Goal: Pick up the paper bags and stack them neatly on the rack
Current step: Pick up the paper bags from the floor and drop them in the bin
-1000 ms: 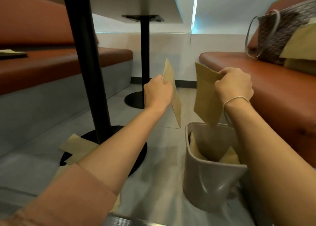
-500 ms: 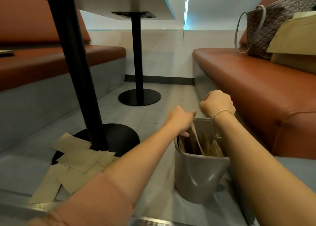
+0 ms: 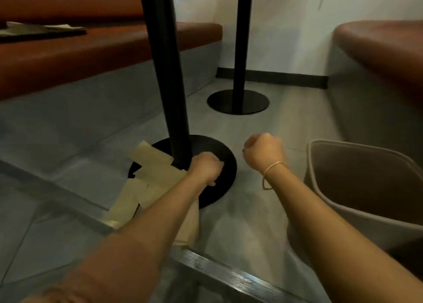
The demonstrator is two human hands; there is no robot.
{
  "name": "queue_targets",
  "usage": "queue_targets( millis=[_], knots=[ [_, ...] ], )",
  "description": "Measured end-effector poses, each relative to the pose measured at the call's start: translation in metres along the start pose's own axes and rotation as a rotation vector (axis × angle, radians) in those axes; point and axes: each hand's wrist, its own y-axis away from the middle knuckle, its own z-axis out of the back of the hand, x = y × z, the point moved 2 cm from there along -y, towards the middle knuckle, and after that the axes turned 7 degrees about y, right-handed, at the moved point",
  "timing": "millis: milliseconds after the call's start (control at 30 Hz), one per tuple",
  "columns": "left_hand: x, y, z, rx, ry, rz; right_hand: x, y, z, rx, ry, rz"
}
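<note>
The two paper bags held up a second ago have been dropped into the grey bin (image 3: 343,202) at the near right, which seems to serve as the rack; its contents cannot be seen now; both hands have since been swung left toward the loose paper bags (image 3: 146,179) scattered on the floor by the black table base (image 3: 219,176); the left hand (image 3: 206,171) is curled just over the pile, apparently empty, though blur hinders certainty; the right hand (image 3: 263,152) is held loosely fisted, empty; another pick-up is judged imminent.
</note>
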Motion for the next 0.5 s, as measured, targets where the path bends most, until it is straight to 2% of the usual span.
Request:
queue_targets(
  millis=[100, 200, 300, 400, 500],
  knots=[
    [0.059, -0.027, 0.022, -0.038, -0.1, 0.107, 0.011, -0.01, -0.062, 0.21, 0.089, 0.024],
    [0.112, -0.049, 0.04, -0.066, -0.239, 0.203, 0.012, -0.013, -0.12, 0.369, 0.062, -0.011],
    [0.151, -0.071, 0.05, -0.087, -0.386, 0.212, 0.013, -0.008, -0.165, 0.52, 0.052, 0.0],
    [0.175, -0.092, 0.044, -0.096, -0.472, 0.182, 0.013, -0.006, -0.195, 0.595, 0.051, 0.012],
    [0.187, -0.109, 0.033, -0.115, -0.516, 0.121, 0.009, -0.009, -0.217, 0.592, 0.031, -0.026]
  ],
)
